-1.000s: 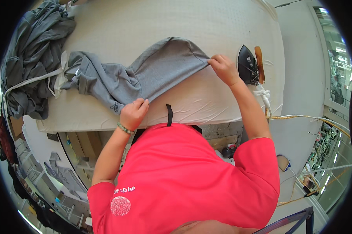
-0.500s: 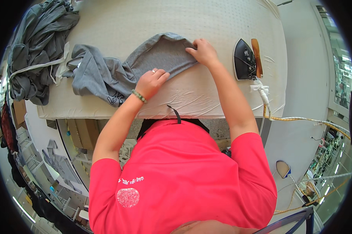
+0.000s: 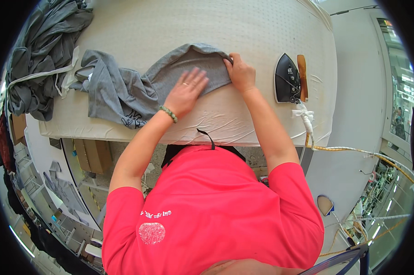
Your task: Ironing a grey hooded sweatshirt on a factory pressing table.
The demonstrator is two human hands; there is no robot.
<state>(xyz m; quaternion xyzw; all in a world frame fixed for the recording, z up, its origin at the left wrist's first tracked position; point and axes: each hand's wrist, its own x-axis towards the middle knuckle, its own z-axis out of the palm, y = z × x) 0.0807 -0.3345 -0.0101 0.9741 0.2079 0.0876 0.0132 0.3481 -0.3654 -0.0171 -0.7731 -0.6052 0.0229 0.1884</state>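
A grey knit garment (image 3: 124,91) lies across the padded white table, bunched at its left end and spread flatter toward the right. Dark print shows on its near edge. My left hand (image 3: 187,93), with a ring on a finger and a beaded bracelet at the wrist, rests on the flatter part, its fingers stretched out and slightly blurred. At the garment's right end, my right hand (image 3: 239,72) pinches the edge between thumb and fingers. Which exact part of the garment this is, I cannot tell.
To the right stands a black iron (image 3: 285,78) beside a wooden-handled piece (image 3: 302,78), its cord (image 3: 344,149) running off the table's right side. A heap of darker grey garments (image 3: 46,55) with a white strap fills the far left of the table (image 3: 243,23).
My left hand has moved up onto the cloth and its fingers have straightened. My right hand still holds the garment's right end, slightly lower in view. The whole view has shifted a little.
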